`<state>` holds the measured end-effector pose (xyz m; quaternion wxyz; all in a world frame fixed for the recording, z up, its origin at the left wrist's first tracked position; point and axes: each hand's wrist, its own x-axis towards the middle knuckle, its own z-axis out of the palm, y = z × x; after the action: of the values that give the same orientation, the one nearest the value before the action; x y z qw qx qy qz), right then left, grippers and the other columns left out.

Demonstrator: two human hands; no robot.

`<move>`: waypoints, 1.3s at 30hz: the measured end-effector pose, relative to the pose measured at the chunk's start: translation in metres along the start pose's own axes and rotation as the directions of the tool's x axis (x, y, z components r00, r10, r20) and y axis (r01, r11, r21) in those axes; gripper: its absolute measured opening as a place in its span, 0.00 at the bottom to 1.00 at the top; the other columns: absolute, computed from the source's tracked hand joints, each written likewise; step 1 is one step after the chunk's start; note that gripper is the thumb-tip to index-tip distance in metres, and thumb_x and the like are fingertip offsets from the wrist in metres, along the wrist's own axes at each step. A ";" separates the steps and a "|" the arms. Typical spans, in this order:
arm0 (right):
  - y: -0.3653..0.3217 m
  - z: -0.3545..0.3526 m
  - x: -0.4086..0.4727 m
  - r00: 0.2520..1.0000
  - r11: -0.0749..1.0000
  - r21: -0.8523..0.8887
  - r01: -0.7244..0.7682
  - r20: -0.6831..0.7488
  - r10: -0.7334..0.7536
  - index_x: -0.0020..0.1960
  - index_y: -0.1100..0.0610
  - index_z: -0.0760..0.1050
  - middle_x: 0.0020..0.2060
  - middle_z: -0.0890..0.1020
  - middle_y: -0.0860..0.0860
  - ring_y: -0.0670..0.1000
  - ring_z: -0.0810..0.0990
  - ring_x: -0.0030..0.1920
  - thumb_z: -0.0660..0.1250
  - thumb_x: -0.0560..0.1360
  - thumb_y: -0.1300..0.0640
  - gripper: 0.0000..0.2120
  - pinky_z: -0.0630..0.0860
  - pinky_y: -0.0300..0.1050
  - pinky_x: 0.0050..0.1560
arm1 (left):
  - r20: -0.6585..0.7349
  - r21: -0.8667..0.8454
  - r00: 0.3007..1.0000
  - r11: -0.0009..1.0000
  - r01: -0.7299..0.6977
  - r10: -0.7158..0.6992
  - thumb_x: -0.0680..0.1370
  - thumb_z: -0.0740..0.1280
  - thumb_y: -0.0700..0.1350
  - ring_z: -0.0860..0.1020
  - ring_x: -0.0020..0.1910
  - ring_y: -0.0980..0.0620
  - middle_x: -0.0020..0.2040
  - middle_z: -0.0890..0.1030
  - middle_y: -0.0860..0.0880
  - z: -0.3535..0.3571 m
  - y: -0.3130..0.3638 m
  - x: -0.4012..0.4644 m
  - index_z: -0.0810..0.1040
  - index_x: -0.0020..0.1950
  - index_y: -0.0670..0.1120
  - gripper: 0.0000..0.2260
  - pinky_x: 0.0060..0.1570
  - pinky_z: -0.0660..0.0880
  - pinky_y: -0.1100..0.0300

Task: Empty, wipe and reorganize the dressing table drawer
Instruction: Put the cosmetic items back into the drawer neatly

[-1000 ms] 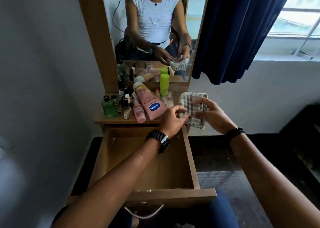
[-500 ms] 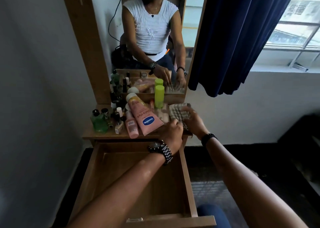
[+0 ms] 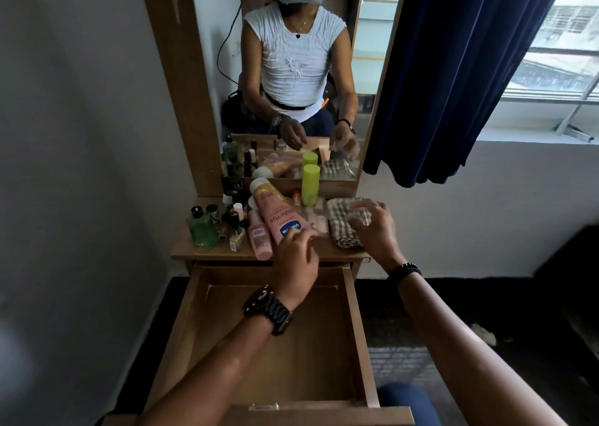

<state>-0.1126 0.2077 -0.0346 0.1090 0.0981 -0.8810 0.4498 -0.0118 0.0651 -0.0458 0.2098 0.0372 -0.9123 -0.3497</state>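
Note:
The wooden drawer is pulled out and holds nothing. On the tabletop a folded checked cloth lies at the right. My right hand rests on the cloth with loosely bent fingers. My left hand hovers over the drawer's back edge, fingertips at the base of the pink Vaseline lotion tube. A smaller pink bottle lies beside the tube.
A green glass bottle, several small dark bottles and a lime-green bottle crowd the tabletop's left and middle. The mirror stands behind. A dark blue curtain hangs at the right, beside a window.
The cloth, held up in both hands a second ago, now lies folded on the tabletop. My left hand has left it and moved left to the lotion tube. The camera tilted up.

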 end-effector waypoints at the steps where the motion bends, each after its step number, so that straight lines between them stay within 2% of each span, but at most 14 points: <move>1: -0.008 0.003 -0.003 0.999 0.999 0.017 0.034 0.011 -0.034 0.54 0.56 0.78 0.55 0.77 0.54 0.50 0.76 0.54 0.69 0.73 0.61 0.10 0.69 0.34 0.48 | -0.048 -0.033 0.998 0.998 0.044 -0.045 0.77 0.63 0.37 0.73 0.61 0.50 0.62 0.73 0.46 -0.007 -0.008 -0.005 0.74 0.62 0.43 0.14 0.54 0.69 0.70; 3: -0.027 0.015 -0.011 0.996 0.997 0.038 0.069 0.063 -0.071 0.51 0.58 0.79 0.50 0.81 0.53 0.50 0.79 0.48 0.69 0.73 0.60 0.07 0.73 0.40 0.44 | -0.145 -0.088 0.980 0.988 0.124 -0.135 0.76 0.65 0.37 0.76 0.57 0.48 0.59 0.76 0.44 -0.018 -0.025 -0.012 0.75 0.57 0.41 0.10 0.45 0.70 0.70; 5: -0.041 0.027 -0.014 0.987 0.997 0.045 0.064 0.142 -0.069 0.50 0.60 0.78 0.48 0.82 0.54 0.50 0.80 0.45 0.69 0.73 0.60 0.07 0.74 0.41 0.40 | -0.188 -0.172 0.952 0.962 0.212 -0.243 0.76 0.65 0.38 0.76 0.56 0.47 0.58 0.77 0.44 -0.024 -0.036 -0.014 0.75 0.57 0.40 0.09 0.45 0.70 0.65; 8: -0.055 0.046 -0.012 0.970 0.997 -0.047 0.066 0.238 -0.053 0.54 0.60 0.76 0.48 0.80 0.53 0.50 0.78 0.45 0.70 0.73 0.56 0.12 0.68 0.36 0.33 | -0.108 -0.241 0.929 0.916 0.321 -0.353 0.78 0.63 0.41 0.77 0.52 0.49 0.56 0.77 0.48 -0.028 -0.039 -0.014 0.74 0.60 0.42 0.11 0.44 0.73 0.60; 11: -0.057 0.058 -0.008 0.971 0.988 -0.154 0.014 0.236 0.023 0.53 0.60 0.76 0.51 0.81 0.55 0.54 0.79 0.49 0.71 0.71 0.54 0.15 0.69 0.40 0.40 | -0.038 -0.286 0.923 0.889 0.357 -0.382 0.78 0.63 0.40 0.80 0.47 0.45 0.55 0.78 0.44 -0.025 -0.033 -0.010 0.73 0.60 0.44 0.11 0.39 0.79 0.55; 13: -0.057 0.060 -0.006 0.969 0.984 -0.174 -0.039 0.233 0.080 0.51 0.61 0.78 0.50 0.82 0.56 0.55 0.79 0.50 0.71 0.71 0.55 0.13 0.72 0.42 0.43 | 0.025 -0.333 0.916 0.860 0.386 -0.401 0.78 0.63 0.40 0.80 0.39 0.48 0.54 0.78 0.44 -0.024 -0.028 -0.007 0.71 0.62 0.44 0.12 0.32 0.79 0.58; 17: -0.057 0.054 -0.004 0.956 0.985 -0.026 -0.168 0.239 0.170 0.48 0.59 0.79 0.44 0.81 0.52 0.51 0.79 0.45 0.70 0.71 0.61 0.06 0.72 0.38 0.37 | 0.113 -0.406 0.912 0.819 0.405 -0.395 0.79 0.61 0.39 0.79 0.35 0.52 0.51 0.77 0.46 -0.023 -0.021 -0.007 0.68 0.65 0.46 0.15 0.34 0.81 0.56; 19: -0.056 0.050 -0.003 0.942 0.962 0.097 -0.254 0.251 0.223 0.41 0.57 0.80 0.42 0.83 0.53 0.51 0.80 0.42 0.71 0.69 0.63 0.03 0.77 0.43 0.39 | 0.091 -0.414 0.920 0.826 0.383 -0.380 0.79 0.61 0.39 0.80 0.37 0.53 0.55 0.77 0.44 -0.023 -0.020 -0.008 0.70 0.64 0.45 0.14 0.38 0.82 0.52; 22: -0.048 0.045 -0.001 0.908 0.875 0.294 -0.384 0.289 0.302 0.36 0.56 0.81 0.42 0.85 0.59 0.57 0.84 0.43 0.71 0.66 0.65 0.06 0.81 0.57 0.49 | 0.055 -0.427 0.949 0.852 0.303 -0.311 0.78 0.62 0.37 0.78 0.40 0.59 0.60 0.76 0.43 -0.025 -0.016 -0.011 0.73 0.63 0.42 0.13 0.42 0.82 0.53; 29: -0.073 -0.018 -0.037 0.953 0.793 0.535 -0.292 0.230 0.196 0.42 0.61 0.80 0.40 0.83 0.58 0.53 0.83 0.39 0.67 0.73 0.68 0.05 0.80 0.40 0.35 | -0.046 -0.224 0.998 0.974 -0.042 0.033 0.77 0.64 0.36 0.75 0.58 0.56 0.64 0.75 0.45 -0.038 -0.001 -0.024 0.71 0.68 0.45 0.20 0.53 0.78 0.61; 31: -0.078 -0.038 -0.050 0.955 0.759 0.586 -0.282 0.247 0.164 0.49 0.64 0.79 0.43 0.84 0.59 0.53 0.83 0.41 0.66 0.74 0.67 0.06 0.80 0.38 0.33 | -0.099 -0.092 0.987 0.986 -0.139 0.130 0.76 0.65 0.38 0.73 0.58 0.55 0.61 0.75 0.45 -0.047 0.007 -0.029 0.72 0.67 0.45 0.19 0.52 0.72 0.66; 35: -0.089 -0.073 -0.083 0.946 0.705 0.654 -0.276 0.314 0.079 0.53 0.67 0.78 0.45 0.84 0.62 0.55 0.84 0.42 0.64 0.75 0.68 0.08 0.82 0.40 0.38 | -0.224 0.189 0.917 0.938 -0.292 0.330 0.75 0.62 0.51 0.74 0.55 0.43 0.56 0.70 0.48 -0.060 0.012 -0.033 0.72 0.63 0.52 0.16 0.49 0.75 0.56; 37: -0.093 -0.084 -0.097 0.949 0.686 0.678 -0.263 0.311 0.056 0.50 0.68 0.79 0.43 0.84 0.62 0.54 0.84 0.40 0.64 0.74 0.68 0.07 0.82 0.40 0.39 | -0.240 0.202 0.886 0.914 -0.353 0.396 0.75 0.62 0.52 0.71 0.57 0.46 0.57 0.69 0.49 -0.063 0.011 -0.035 0.72 0.60 0.52 0.14 0.52 0.76 0.50; 39: -0.096 -0.091 -0.108 0.954 0.687 0.692 -0.220 0.299 0.004 0.49 0.68 0.79 0.41 0.85 0.62 0.53 0.84 0.38 0.66 0.73 0.64 0.09 0.82 0.38 0.39 | -0.228 0.138 0.868 0.897 -0.420 0.441 0.76 0.63 0.50 0.71 0.56 0.51 0.57 0.76 0.46 -0.066 0.016 -0.042 0.76 0.58 0.48 0.13 0.56 0.74 0.54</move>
<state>0.0258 0.2347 0.0608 -0.0889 0.1395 -0.6455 0.7457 0.0550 0.0452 -0.0060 0.3955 -0.1141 -0.8770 -0.2479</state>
